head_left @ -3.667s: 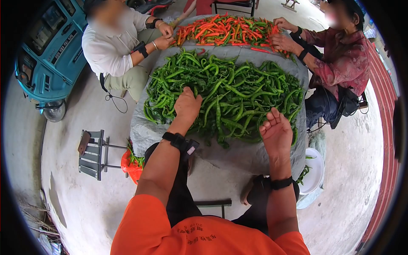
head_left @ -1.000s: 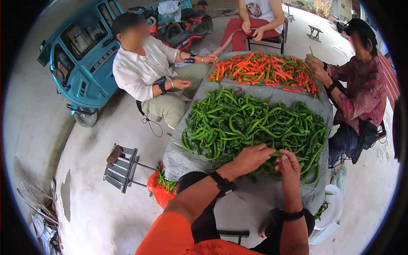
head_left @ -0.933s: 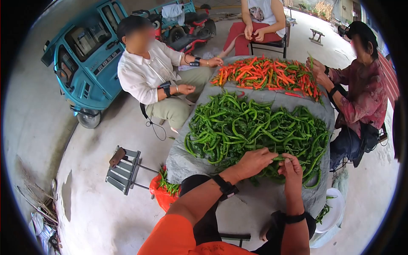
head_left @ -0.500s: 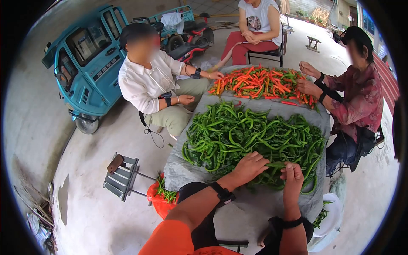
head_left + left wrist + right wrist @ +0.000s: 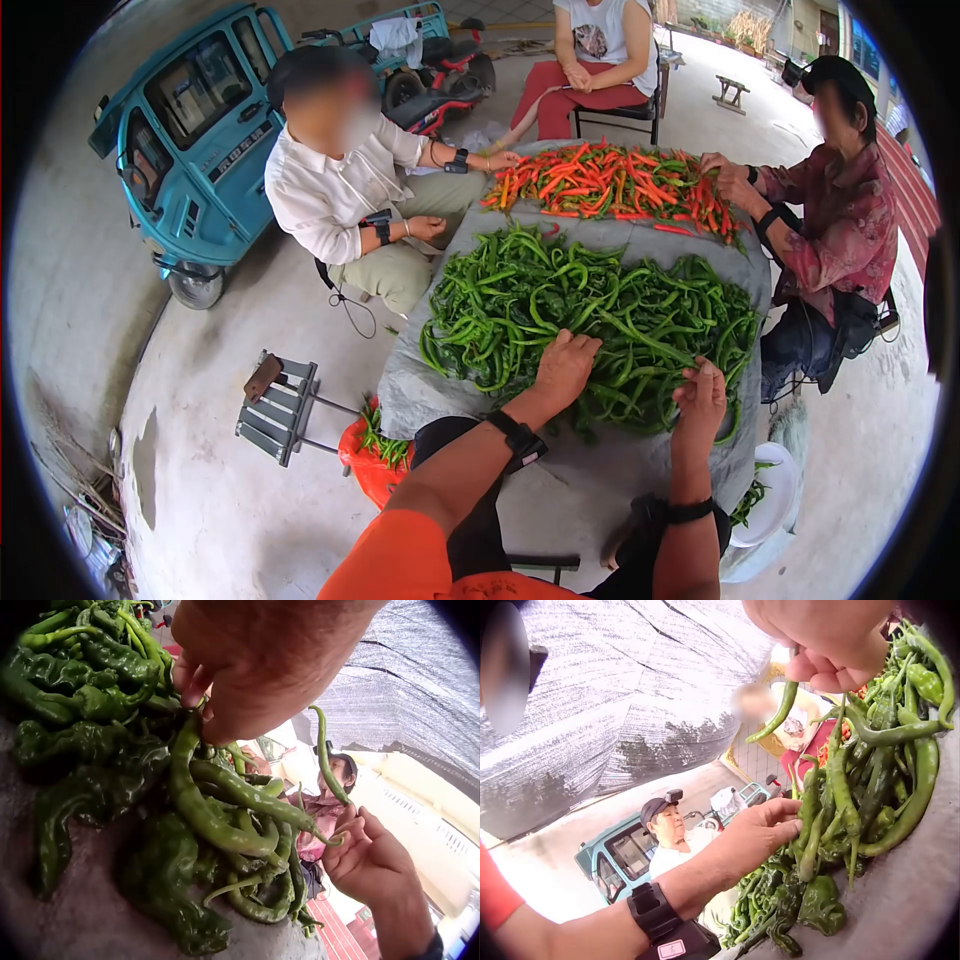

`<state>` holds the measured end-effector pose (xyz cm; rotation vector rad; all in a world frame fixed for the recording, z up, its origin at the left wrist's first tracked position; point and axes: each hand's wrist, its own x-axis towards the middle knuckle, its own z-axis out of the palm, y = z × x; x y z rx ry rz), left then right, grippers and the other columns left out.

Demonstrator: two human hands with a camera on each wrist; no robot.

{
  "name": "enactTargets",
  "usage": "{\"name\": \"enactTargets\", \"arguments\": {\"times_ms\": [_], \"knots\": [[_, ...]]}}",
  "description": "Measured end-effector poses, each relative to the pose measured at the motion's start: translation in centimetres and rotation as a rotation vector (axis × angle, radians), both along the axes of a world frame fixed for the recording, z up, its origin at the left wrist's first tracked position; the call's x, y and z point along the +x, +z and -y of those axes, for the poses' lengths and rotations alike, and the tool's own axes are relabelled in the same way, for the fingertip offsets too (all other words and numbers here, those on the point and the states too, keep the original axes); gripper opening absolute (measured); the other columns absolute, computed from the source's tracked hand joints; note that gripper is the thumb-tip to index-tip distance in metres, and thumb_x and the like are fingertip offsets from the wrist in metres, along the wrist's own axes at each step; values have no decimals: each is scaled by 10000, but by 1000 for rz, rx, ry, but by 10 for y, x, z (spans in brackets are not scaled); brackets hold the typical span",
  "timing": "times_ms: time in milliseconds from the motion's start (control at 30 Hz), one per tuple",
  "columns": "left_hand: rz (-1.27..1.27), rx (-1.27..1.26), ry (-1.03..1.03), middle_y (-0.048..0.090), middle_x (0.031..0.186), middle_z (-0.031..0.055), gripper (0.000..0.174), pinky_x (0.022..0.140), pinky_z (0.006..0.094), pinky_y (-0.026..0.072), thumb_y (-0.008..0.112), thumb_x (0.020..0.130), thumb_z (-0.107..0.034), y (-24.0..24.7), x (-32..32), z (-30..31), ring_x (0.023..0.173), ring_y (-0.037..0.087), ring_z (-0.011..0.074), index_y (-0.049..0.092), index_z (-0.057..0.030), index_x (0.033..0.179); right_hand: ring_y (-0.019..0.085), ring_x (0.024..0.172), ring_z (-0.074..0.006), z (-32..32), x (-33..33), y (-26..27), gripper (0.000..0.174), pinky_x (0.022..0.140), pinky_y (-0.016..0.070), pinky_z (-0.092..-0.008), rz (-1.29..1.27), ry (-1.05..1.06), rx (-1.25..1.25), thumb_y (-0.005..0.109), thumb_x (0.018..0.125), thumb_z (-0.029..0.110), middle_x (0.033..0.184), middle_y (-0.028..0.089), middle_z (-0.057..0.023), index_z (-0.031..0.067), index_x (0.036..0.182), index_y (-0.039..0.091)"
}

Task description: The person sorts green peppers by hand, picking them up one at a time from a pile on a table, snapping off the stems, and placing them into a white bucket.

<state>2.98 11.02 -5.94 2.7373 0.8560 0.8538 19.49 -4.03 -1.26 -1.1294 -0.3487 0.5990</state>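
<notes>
A big heap of long green chili peppers (image 5: 520, 290) covers the near half of the grey sheet (image 5: 410, 390). My right hand (image 5: 700, 400) is raised at the heap's right front and pinches one slim green chili (image 5: 780, 716) by its end. That chili sticks out from the fingertips, also plain in the left wrist view. My left hand (image 5: 562, 372) is down at the front of the heap, its fingers curled and pinching at a curved green chili (image 5: 191, 795). Its thumb and fingertips are partly hidden in the left wrist view.
Red chilies (image 5: 620, 185) lie heaped at the far end, worked by people on the left and right. A third person sits behind. A white basin (image 5: 775, 500) with green chilies stands low right; a red bag (image 5: 370, 465) and small stool (image 5: 280, 405) stand left.
Both hands held one green chili between them; now my left hand has moved left, down to the heap, while the right keeps a chili. The person at right has brought both hands to the red chilies.
</notes>
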Motion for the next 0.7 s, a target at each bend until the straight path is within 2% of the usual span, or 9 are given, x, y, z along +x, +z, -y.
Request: {"name": "enactTargets", "arguments": {"times_ms": [167, 200, 300, 400, 500, 533, 633, 667, 700], "knots": [[-37, 37, 79, 617, 964, 85, 300, 795, 387, 471, 655, 759, -35, 1, 4, 1, 883, 542, 290, 633, -74, 1056, 517, 637, -54, 2, -3, 8, 368, 622, 466, -216, 47, 94, -16, 523, 978, 309, 1013, 635, -43, 51, 1240, 541], [-35, 50, 85, 614, 949, 86, 289, 790, 390, 472, 656, 764, -42, 5, 3, 1, 878, 541, 290, 634, -77, 1050, 544, 660, -70, 2, -5, 12, 403, 655, 489, -230, 58, 117, -1, 512, 981, 285, 1146, 614, -78, 57, 1313, 494], [128, 25, 125, 609, 950, 103, 273, 778, 389, 470, 660, 788, -67, 17, 3, 1, 892, 537, 309, 617, -54, 1058, 563, 678, -83, 2, -5, 8, 422, 671, 497, -242, 27, 140, 45, 510, 980, 258, 1211, 588, -92, 67, 1353, 456], [351, -37, 151, 600, 934, 119, 248, 750, 357, 471, 655, 840, -99, 22, 0, -3, 856, 551, 291, 597, -29, 1071, 565, 694, -85, 4, 1, 3, 351, 676, 481, -245, -27, 156, 30, 526, 963, 240, 1183, 593, -92, 52, 1260, 508], [610, -290, 159, 573, 918, 146, 220, 723, 381, 446, 617, 883, -113, 26, -2, -4, 814, 529, 296, 577, -5, 1071, 564, 700, -82, 6, 1, 6, 275, 678, 468, -240, -69, 197, 62, 546, 946, 236, 1085, 624, -72, 62, 1158, 557], [688, -338, 133, 566, 889, 111, 193, 713, 329, 449, 605, 915, -134, 22, -3, -9, 783, 527, 220, 569, -6, 1055, 565, 700, -82, 7, 0, 6, 273, 677, 469, -241, -67, 210, 62, 549, 944, 236, 1067, 630, -69, 62, 1154, 562], [906, -583, 150, 552, 855, 53, 174, 696, 298, 453, 593, 937, -145, 19, -7, -19, 767, 524, 150, 550, -5, 1030, 566, 697, -82, 5, -2, 6, 260, 673, 471, -240, -57, 231, 44, 556, 939, 235, 1030, 638, -65, 64, 1134, 577], [998, -611, 124, 538, 834, 11, 150, 669, 276, 469, 580, 952, -152, 20, -7, -24, 738, 520, 110, 524, -20, 996, 567, 696, -81, 5, -2, 5, 255, 671, 471, -239, -53, 234, 36, 558, 938, 234, 1021, 639, -64, 65, 1127, 582], [1048, -672, 106, 541, 837, 12, 142, 661, 272, 475, 577, 954, -151, 19, -10, -28, 719, 521, 113, 514, -28, 987, 567, 694, -81, 5, -2, 4, 252, 669, 472, -239, -55, 237, 33, 560, 937, 235, 1017, 639, -63, 66, 1123, 585]]}}
